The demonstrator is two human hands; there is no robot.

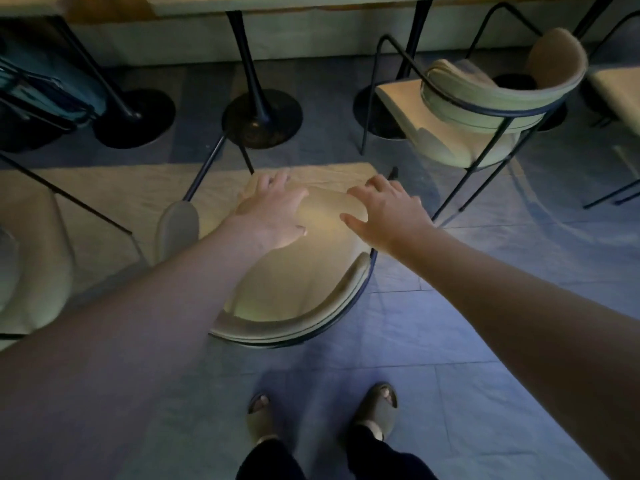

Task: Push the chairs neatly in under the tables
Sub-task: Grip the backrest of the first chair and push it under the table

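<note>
Mid-frame, both hands, left hand and right hand, hover open-fingered over the cream chair; table lies straight ahead, top of frame.

Floor: grey tile, dim light. Pale rug at centre left. Three round black table bases along upper frame, standing on tile. Cream chair at centre, front legs on rug. Second cream chair at upper right, on tile. Two sandalled feet at bottom centre.
</note>
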